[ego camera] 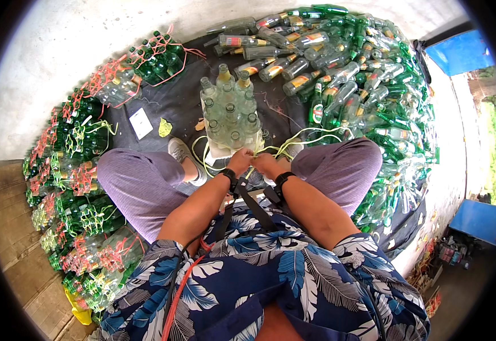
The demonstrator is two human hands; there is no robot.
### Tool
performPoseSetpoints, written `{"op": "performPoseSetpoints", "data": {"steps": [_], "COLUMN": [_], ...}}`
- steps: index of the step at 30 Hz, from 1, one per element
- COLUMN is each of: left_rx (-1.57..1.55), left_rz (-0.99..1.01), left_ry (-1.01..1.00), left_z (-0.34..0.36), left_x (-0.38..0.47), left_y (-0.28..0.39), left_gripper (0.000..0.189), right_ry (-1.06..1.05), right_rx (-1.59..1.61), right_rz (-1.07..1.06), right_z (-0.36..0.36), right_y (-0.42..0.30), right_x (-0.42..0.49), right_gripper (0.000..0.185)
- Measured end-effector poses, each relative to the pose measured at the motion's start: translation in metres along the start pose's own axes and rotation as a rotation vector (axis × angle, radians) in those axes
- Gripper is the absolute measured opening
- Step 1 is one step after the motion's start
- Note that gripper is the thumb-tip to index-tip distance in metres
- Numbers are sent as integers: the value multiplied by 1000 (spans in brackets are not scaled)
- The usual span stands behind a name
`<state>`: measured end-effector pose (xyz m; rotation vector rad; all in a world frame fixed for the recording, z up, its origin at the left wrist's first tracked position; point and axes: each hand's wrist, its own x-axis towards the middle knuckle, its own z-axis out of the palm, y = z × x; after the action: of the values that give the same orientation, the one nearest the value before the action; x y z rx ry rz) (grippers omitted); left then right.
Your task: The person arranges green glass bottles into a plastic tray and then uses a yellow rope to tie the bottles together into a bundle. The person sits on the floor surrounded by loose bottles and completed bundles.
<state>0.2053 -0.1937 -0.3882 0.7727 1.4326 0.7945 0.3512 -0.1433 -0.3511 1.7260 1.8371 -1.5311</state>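
Observation:
Between my knees, several clear glass bottles [230, 111] stand upright, packed close together on a low pale block [214, 158]. Pale yellow-green plastic twine [282, 147] runs around the near foot of this group and trails off to both sides. My left hand [241, 161] and my right hand [265, 164] meet at the near edge of the block, fingers pinched on the twine. Their fingertips nearly touch, and the stretch of twine between them is mostly hidden. Each wrist wears a black strap.
Loose green and clear glass bottles [337, 55] are heaped from the back around to the right. Bundles of bottles tied with red and yellow twine [81, 123] line the left side. A white card [141, 123] and a yellow leaf [165, 127] lie on the black sheet [158, 100].

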Motion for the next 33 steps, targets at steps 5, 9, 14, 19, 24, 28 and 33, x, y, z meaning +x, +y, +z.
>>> {"op": "performPoseSetpoints", "data": {"steps": [5, 9, 14, 19, 24, 28, 33], "left_rx": [-48, -41, -52, -101, -33, 72, 76], "left_rz": [-39, -45, -81, -156, -98, -35, -72], "left_ry": [-31, -104, -104, -109, -160, -151, -137], "left_z": [-4, -6, -6, -11, -14, -18, -12], "left_x": [-2, -3, -7, -16, -24, -22, -34], "left_y": [5, 4, 4, 20, 20, 13, 27], "left_gripper": [28, 28, 28, 27, 30, 38, 41], "right_ry": [-68, -72, -80, 23, -43, -240, 563], "right_rx": [-233, -366, -590, -616, -524, -731, -882], "right_rz": [-56, -88, -258, -491, -376, -270, -687], "right_z": [-10, -10, 9, 2, -8, -26, -5], "right_y": [-20, -20, 3, -6, -23, -30, 52], "right_x": [-14, -15, 8, -13, -27, -17, 73], "right_gripper": [47, 43, 36, 30, 28, 28, 18]}}
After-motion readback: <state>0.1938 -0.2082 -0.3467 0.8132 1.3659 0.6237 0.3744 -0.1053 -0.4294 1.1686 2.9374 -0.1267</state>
